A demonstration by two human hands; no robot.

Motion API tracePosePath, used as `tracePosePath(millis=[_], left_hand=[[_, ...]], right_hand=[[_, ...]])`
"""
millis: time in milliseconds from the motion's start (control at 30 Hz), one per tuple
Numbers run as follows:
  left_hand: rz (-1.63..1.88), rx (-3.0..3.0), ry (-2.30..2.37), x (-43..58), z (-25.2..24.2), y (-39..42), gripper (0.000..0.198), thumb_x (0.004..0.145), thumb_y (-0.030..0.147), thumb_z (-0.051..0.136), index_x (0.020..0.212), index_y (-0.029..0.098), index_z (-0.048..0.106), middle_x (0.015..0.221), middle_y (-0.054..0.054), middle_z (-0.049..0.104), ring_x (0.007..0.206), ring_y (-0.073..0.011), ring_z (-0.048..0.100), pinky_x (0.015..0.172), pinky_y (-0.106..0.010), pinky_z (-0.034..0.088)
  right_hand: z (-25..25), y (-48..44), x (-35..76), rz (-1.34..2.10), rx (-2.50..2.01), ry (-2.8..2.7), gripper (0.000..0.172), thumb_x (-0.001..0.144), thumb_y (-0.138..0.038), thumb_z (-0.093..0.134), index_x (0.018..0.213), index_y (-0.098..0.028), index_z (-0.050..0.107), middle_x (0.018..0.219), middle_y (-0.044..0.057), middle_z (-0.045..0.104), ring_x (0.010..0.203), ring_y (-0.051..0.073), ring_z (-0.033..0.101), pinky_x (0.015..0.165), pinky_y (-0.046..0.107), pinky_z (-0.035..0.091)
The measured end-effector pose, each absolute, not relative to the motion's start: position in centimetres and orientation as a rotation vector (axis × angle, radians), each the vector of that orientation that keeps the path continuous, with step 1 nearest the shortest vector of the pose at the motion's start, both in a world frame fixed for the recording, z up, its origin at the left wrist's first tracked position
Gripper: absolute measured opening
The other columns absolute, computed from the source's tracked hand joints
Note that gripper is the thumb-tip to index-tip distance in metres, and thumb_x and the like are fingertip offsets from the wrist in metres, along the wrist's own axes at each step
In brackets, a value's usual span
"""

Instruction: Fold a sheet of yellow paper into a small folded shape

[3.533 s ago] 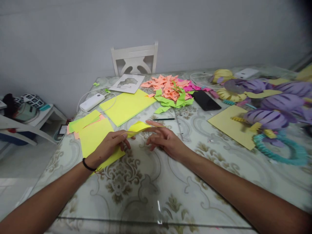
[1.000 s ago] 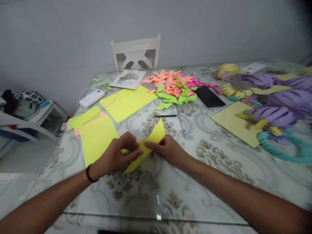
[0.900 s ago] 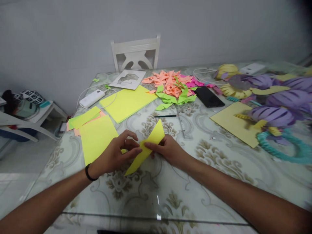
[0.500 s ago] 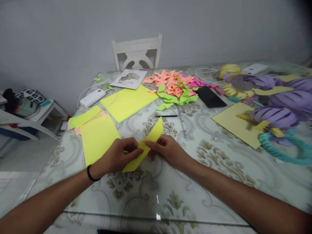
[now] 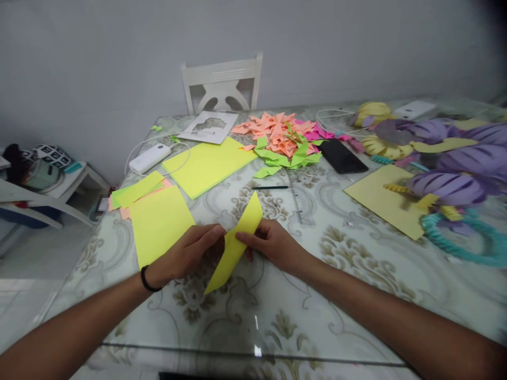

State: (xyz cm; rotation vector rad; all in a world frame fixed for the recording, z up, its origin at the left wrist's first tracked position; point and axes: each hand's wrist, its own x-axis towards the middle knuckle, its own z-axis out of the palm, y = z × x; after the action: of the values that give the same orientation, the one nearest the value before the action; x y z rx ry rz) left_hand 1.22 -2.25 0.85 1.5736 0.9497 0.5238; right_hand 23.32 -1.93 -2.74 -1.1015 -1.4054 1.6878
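Observation:
A folded yellow paper strip (image 5: 237, 243) is held slantwise above the table, its ends pointed. My right hand (image 5: 273, 243) pinches it from the right, thumb on the face and fingers behind. On the other side my left hand (image 5: 200, 245) is closed at the strip's left edge; its fingertips are partly hidden. Left of that hand a yellow sheet (image 5: 160, 221) lies flat, close to green and orange paper strips (image 5: 137, 192). Farther back is a stack of yellow paper (image 5: 206, 166).
A heap of folded orange, green and pink paper pieces (image 5: 283, 134) lies at the back, beside a black phone (image 5: 344, 157). Nearer are a dark pen (image 5: 270, 188) and a clear ruler (image 5: 296, 200). Purple and yellow paper crafts (image 5: 443, 188) crowd the right; a white power bank (image 5: 150, 157) lies left.
My left thumb has come off the strip's face and the left hand has drawn slightly back to the strip's edge. The strip has tilted steeper, its lower end shifted down. My right hand stays put.

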Motion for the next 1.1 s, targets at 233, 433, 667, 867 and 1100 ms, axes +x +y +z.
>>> tracePosePath(millis=[233, 433, 667, 867, 1100], left_hand=[[0.444, 1.632, 0.938, 1.1, 0.5, -1.9, 0.036, 0.099, 0.050, 0.056, 0.089, 0.016, 0.064, 0.071, 0.003, 0.052, 0.064, -0.0111, 0.043, 0.057, -0.024, 0.032], [0.409, 1.657, 0.961, 1.1, 0.2, -2.1, 0.036, 0.097, 0.050, 0.059, 0.086, 0.016, 0.064, 0.066, 0.004, 0.049, 0.060, -0.0106, 0.040, 0.053, -0.023, 0.029], [0.622, 1.670, 1.024, 0.9, 0.5, -1.7, 0.032, 0.096, 0.044, 0.061, 0.081, 0.016, 0.060, 0.071, 0.004, 0.053, 0.063, -0.0098, 0.043, 0.058, -0.022, 0.035], [0.618, 1.658, 1.009, 0.7, 0.4, -1.4, 0.033, 0.096, 0.045, 0.061, 0.079, 0.016, 0.060, 0.070, 0.003, 0.053, 0.063, -0.0102, 0.045, 0.057, -0.022, 0.037], [0.534, 1.567, 0.867, 0.9, 0.6, -1.7, 0.028, 0.099, 0.040, 0.059, 0.098, 0.016, 0.074, 0.089, -0.004, 0.071, 0.077, -0.0150, 0.061, 0.067, -0.025, 0.046]], right_hand=[[-2.6, -2.0, 23.4, 1.692, -1.086, -1.473, 0.040, 0.080, -0.055, 0.076, 0.067, -0.018, 0.072, 0.059, 0.002, 0.070, 0.054, 0.016, 0.061, 0.053, 0.026, 0.045], [-2.0, -2.4, 23.2, 1.675, -1.109, -1.517, 0.043, 0.080, -0.058, 0.075, 0.064, -0.019, 0.071, 0.058, 0.003, 0.069, 0.056, 0.017, 0.062, 0.055, 0.027, 0.045], [-1.5, -2.5, 22.9, 1.751, -0.942, -1.419, 0.044, 0.081, -0.063, 0.073, 0.087, -0.019, 0.070, 0.071, 0.000, 0.071, 0.064, 0.016, 0.067, 0.065, 0.029, 0.053], [-1.8, -2.3, 22.9, 1.805, -0.964, -1.398, 0.047, 0.076, -0.065, 0.077, 0.082, -0.019, 0.067, 0.065, -0.001, 0.069, 0.058, 0.015, 0.064, 0.060, 0.027, 0.051], [-2.1, -2.3, 23.0, 1.798, -0.936, -1.414, 0.038, 0.078, -0.056, 0.080, 0.083, -0.020, 0.069, 0.065, -0.003, 0.066, 0.057, 0.014, 0.061, 0.057, 0.025, 0.047]])
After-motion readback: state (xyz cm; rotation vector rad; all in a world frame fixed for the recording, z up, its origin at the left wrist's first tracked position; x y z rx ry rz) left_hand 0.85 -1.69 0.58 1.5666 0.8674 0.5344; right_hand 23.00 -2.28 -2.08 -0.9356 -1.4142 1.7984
